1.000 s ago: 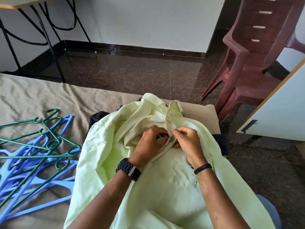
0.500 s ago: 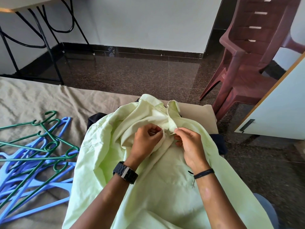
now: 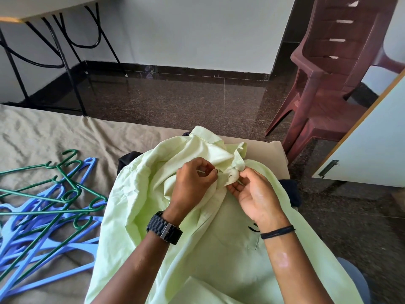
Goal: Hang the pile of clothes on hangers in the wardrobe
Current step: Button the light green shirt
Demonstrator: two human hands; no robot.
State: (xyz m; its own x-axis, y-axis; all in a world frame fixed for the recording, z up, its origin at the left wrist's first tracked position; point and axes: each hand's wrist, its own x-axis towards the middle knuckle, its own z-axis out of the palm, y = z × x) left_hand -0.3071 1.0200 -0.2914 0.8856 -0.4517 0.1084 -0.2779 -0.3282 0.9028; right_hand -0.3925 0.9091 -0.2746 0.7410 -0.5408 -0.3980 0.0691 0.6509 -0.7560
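Shirt: we see the pale green shirt (image 3: 140,194) spread over a pile of dark clothes (image 3: 290,190) on the bed (image 3: 43,137).
Left hand (image 3: 192,183): curled, pinching the shirt's front edge near the collar (a black watch on that wrist).
Right hand (image 3: 254,194): pinching the opposite edge, fingertips almost meeting the left's.
Hangers: we find blue and green hangers (image 3: 43,205) heaped on the bed, left of the shirt.

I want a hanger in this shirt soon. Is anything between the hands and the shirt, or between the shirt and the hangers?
Nothing visible. Both the left hand and right hand already pinch the shirt below its collar. The hangers lie beside it on the bed sheet, to its left, with nothing between.
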